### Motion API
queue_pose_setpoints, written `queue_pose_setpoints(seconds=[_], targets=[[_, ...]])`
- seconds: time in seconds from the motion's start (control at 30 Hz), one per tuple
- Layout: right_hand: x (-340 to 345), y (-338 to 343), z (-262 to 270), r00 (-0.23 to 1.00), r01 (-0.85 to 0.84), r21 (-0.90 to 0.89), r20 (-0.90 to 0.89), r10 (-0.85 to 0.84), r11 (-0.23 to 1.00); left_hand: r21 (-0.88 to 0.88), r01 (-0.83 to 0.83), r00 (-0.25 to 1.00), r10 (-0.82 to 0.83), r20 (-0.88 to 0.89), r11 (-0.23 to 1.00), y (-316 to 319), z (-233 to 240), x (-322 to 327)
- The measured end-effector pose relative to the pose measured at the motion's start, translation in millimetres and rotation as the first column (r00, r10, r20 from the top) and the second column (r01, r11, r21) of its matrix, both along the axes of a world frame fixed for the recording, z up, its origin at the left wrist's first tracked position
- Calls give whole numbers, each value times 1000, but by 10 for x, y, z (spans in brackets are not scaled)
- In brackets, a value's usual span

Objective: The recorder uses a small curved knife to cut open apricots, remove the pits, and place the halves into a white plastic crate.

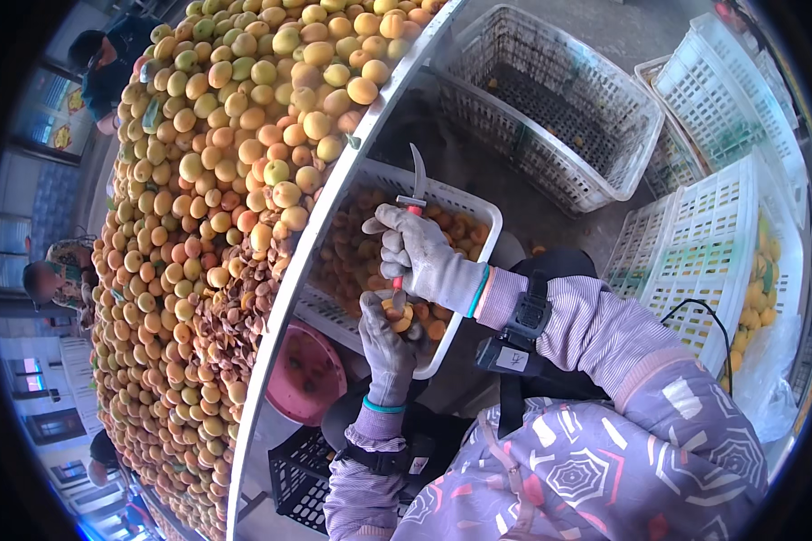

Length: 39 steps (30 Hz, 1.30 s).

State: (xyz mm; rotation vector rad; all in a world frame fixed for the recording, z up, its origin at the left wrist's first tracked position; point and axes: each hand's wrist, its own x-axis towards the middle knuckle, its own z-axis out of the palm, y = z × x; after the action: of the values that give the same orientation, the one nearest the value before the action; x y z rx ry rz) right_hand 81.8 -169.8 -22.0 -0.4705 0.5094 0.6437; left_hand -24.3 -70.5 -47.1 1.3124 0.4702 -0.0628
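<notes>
In my gloved right hand [423, 257] is a red-handled knife [414, 210], its curved blade pointing up and away from me. The tool's lower metal end reaches down to a cut apricot [400, 319]. My gloved left hand [387, 358] holds that apricot, with the cut flesh facing up. Both hands are over a white plastic crate [495, 220] of apricot halves. To the left, whole apricots [210, 162] cover a table with a raised metal rim [291, 291]. Brown apricot stones [240, 324] lie heaped among them near that rim.
A pink basin [304, 372] sits below the rim, near a black plastic crate [298, 473]. Beyond my right arm stand a dirty white crate [548, 115] and several stacked crates [704, 257], one with yellow fruit. Other people [68, 277] are across the table.
</notes>
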Motion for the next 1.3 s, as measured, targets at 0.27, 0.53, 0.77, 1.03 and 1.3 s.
queue_pose_setpoints(seconds=[0.27,0.53,0.77,1.03,1.3], targets=[[122,-14,18,995,57,-50,80,-53,997,-91,261,965,-263,-2,961,-28,206,85],[-28,-29,15,967,-10,-172,250,53,985,181,348,931,-362,52,920,-16,88,-63],[-6,-76,-23,857,-416,7,338,389,910,-12,464,880,-459,118,886,56,40,-137],[-29,19,-158,950,-247,152,234,208,957,-454,239,970,-229,78,858,10,-44,-146],[173,-67,-74,992,-58,258,124,26,964,-404,107,991,-67,112,908,-4,177,-213]])
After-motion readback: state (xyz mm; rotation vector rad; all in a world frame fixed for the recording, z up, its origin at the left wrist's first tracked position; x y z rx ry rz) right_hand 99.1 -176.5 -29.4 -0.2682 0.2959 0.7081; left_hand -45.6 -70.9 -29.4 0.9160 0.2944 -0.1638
